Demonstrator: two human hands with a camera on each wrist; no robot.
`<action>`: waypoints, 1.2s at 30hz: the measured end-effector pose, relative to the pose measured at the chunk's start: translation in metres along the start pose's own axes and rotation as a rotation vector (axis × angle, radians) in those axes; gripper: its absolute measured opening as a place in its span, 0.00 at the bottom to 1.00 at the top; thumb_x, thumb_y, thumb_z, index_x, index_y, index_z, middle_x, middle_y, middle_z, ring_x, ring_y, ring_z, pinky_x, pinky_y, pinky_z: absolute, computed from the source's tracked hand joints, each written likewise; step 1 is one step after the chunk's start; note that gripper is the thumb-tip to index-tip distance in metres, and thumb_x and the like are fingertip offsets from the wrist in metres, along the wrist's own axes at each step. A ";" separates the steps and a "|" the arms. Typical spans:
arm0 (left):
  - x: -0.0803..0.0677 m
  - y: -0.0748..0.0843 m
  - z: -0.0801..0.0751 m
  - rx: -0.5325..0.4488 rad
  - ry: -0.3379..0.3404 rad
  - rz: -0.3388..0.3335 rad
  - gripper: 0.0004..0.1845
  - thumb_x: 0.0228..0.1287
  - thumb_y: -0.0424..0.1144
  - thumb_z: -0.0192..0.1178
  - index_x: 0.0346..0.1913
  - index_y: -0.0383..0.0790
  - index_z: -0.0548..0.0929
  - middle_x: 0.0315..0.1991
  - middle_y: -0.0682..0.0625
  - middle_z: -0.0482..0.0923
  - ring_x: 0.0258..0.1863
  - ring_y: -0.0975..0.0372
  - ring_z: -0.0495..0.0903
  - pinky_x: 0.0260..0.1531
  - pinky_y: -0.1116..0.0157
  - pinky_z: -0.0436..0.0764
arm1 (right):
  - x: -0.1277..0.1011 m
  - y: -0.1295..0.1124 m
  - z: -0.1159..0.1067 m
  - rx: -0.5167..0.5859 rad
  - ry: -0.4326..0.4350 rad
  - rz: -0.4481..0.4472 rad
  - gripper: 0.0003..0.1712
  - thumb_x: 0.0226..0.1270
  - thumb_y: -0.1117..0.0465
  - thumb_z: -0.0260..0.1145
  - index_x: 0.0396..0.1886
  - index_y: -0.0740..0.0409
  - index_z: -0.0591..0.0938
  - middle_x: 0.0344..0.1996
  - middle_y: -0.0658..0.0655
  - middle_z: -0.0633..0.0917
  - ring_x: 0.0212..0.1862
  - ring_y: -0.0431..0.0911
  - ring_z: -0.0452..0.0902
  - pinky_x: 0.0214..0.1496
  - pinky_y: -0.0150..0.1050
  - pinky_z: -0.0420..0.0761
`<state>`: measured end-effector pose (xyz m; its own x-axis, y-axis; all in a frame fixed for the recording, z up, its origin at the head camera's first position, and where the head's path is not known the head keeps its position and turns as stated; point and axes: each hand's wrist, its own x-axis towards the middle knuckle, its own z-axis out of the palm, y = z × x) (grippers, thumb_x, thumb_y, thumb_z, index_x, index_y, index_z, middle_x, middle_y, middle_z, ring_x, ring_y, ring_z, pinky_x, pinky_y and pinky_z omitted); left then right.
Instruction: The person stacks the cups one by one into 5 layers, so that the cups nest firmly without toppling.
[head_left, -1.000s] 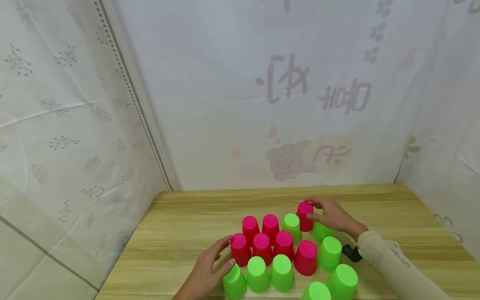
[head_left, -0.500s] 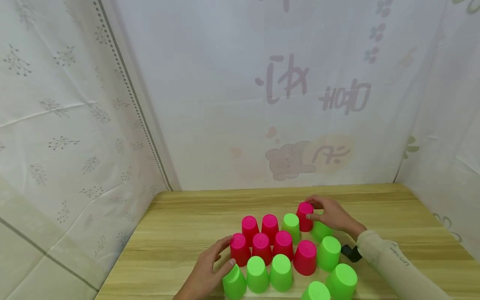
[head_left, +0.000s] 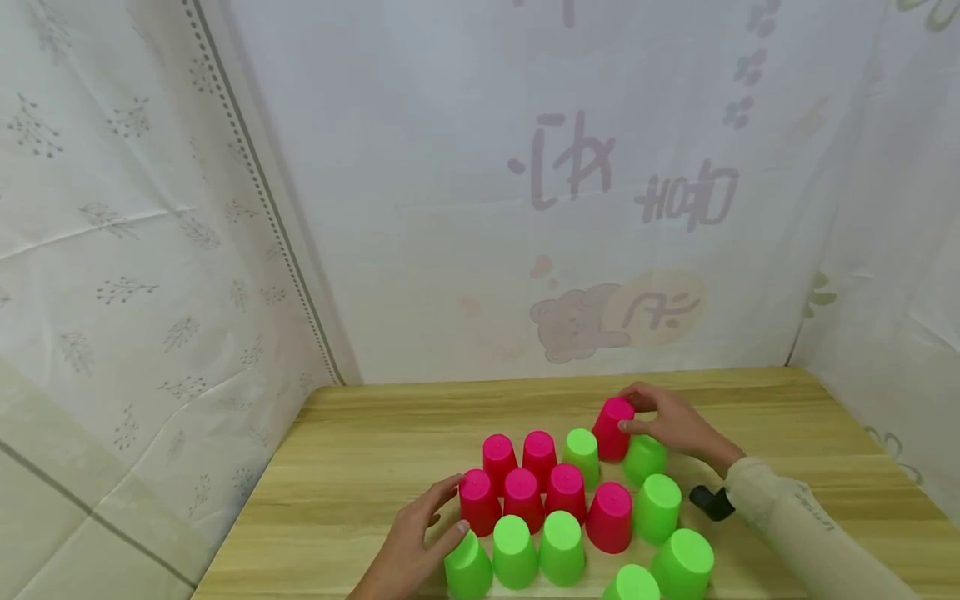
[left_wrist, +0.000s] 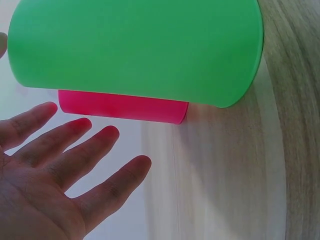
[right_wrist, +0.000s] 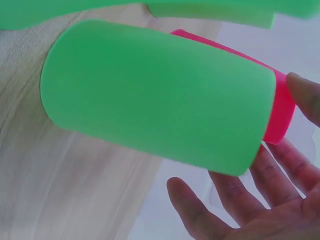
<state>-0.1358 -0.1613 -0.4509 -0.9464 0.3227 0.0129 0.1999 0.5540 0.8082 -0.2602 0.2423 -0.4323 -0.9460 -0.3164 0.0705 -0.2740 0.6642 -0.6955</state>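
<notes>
Tipped further to the right than half a second ago, the far red cup (head_left: 609, 438) leans at the far edge of the cluster, pinched between the thumb and fingers of my right hand (head_left: 671, 423). Should this pinch slip on the tapered wall, the cup may topple against the adjoining green cup (head_left: 647, 461). My left hand (head_left: 412, 537) lies loosely extended beside the leftmost green cup (head_left: 468, 568) and front-left red cup (head_left: 479, 505); an inadvertent nudge could displace either.
</notes>
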 end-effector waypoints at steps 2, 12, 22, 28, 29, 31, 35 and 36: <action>-0.001 -0.002 0.000 0.011 0.009 0.004 0.32 0.72 0.51 0.58 0.73 0.43 0.66 0.72 0.42 0.70 0.70 0.39 0.70 0.58 0.38 0.78 | 0.001 -0.001 -0.003 0.018 0.004 -0.011 0.26 0.65 0.53 0.71 0.58 0.59 0.77 0.53 0.62 0.86 0.57 0.61 0.81 0.57 0.59 0.82; -0.002 -0.005 0.000 0.029 0.013 0.012 0.32 0.73 0.51 0.57 0.73 0.42 0.66 0.72 0.41 0.69 0.69 0.38 0.71 0.57 0.40 0.80 | 0.009 -0.002 -0.018 0.043 0.072 -0.008 0.25 0.68 0.55 0.69 0.60 0.62 0.75 0.52 0.65 0.86 0.57 0.63 0.82 0.56 0.57 0.84; -0.002 -0.005 0.000 0.008 -0.004 -0.023 0.32 0.72 0.51 0.58 0.74 0.41 0.65 0.73 0.39 0.68 0.69 0.36 0.71 0.57 0.40 0.80 | 0.019 -0.003 -0.024 0.018 0.073 0.029 0.26 0.69 0.59 0.67 0.61 0.66 0.73 0.55 0.69 0.82 0.57 0.65 0.80 0.54 0.54 0.85; -0.002 -0.006 0.000 -0.018 -0.025 -0.065 0.34 0.71 0.52 0.59 0.74 0.40 0.64 0.73 0.37 0.67 0.69 0.35 0.70 0.57 0.38 0.79 | 0.027 0.002 -0.027 -0.006 0.062 0.037 0.26 0.68 0.60 0.67 0.60 0.68 0.73 0.54 0.70 0.82 0.55 0.65 0.81 0.53 0.54 0.85; -0.002 -0.006 0.000 -0.017 -0.024 -0.066 0.34 0.71 0.52 0.59 0.74 0.40 0.64 0.73 0.37 0.67 0.68 0.35 0.70 0.57 0.38 0.79 | 0.029 0.004 -0.028 -0.012 0.059 0.041 0.26 0.68 0.59 0.67 0.60 0.69 0.73 0.54 0.71 0.82 0.55 0.66 0.81 0.53 0.54 0.85; -0.002 -0.006 0.000 -0.010 -0.019 -0.059 0.34 0.72 0.52 0.58 0.74 0.40 0.65 0.73 0.37 0.68 0.68 0.35 0.71 0.57 0.39 0.79 | 0.032 0.008 -0.030 -0.029 0.059 0.049 0.26 0.69 0.59 0.66 0.60 0.69 0.73 0.54 0.71 0.82 0.55 0.66 0.81 0.53 0.55 0.85; -0.003 -0.007 -0.001 0.010 0.001 -0.033 0.33 0.73 0.51 0.57 0.74 0.39 0.65 0.72 0.37 0.69 0.67 0.37 0.72 0.56 0.41 0.80 | 0.039 0.018 -0.033 -0.054 0.060 0.076 0.27 0.69 0.58 0.66 0.61 0.69 0.72 0.55 0.73 0.81 0.56 0.67 0.80 0.54 0.56 0.85; -0.003 -0.007 -0.001 0.009 0.005 -0.026 0.33 0.73 0.50 0.57 0.73 0.39 0.65 0.72 0.37 0.69 0.67 0.37 0.73 0.56 0.41 0.80 | 0.040 0.021 -0.033 -0.056 0.063 0.085 0.27 0.69 0.58 0.66 0.62 0.69 0.72 0.56 0.73 0.80 0.56 0.67 0.79 0.55 0.56 0.84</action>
<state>-0.1347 -0.1665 -0.4561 -0.9527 0.3039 -0.0053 0.1771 0.5692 0.8029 -0.3100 0.2661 -0.4208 -0.9748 -0.2151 0.0593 -0.1999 0.7239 -0.6603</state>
